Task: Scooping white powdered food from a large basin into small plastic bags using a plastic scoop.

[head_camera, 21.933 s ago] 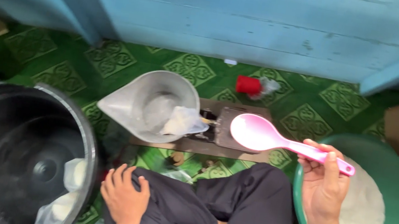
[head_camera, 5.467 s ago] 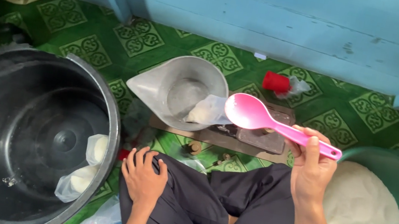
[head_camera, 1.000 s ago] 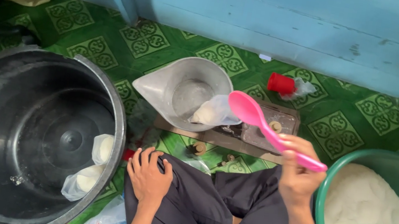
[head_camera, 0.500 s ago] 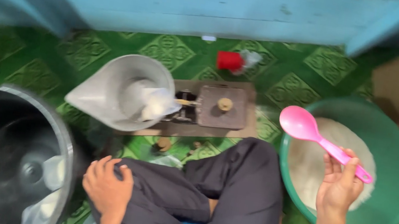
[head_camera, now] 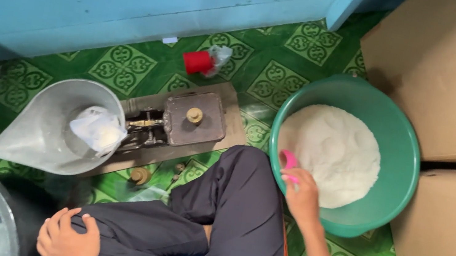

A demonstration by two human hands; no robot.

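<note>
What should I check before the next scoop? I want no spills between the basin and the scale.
1. Right hand grips the pink scoop: ok.
2. Scoop loaded with white powder: cannot tell, mostly hidden by the hand.
3. Green basin holds plenty of powder: ok.
4. Plastic bag sits in the metal scale pan: ok.
5. Bag mouth open to receive: cannot tell.
6. Left hand free, resting on the knee: ok.

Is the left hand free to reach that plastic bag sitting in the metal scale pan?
Probably yes. The left hand rests empty on the knee, and nothing lies between it and the bag in the open-topped pan.
</note>
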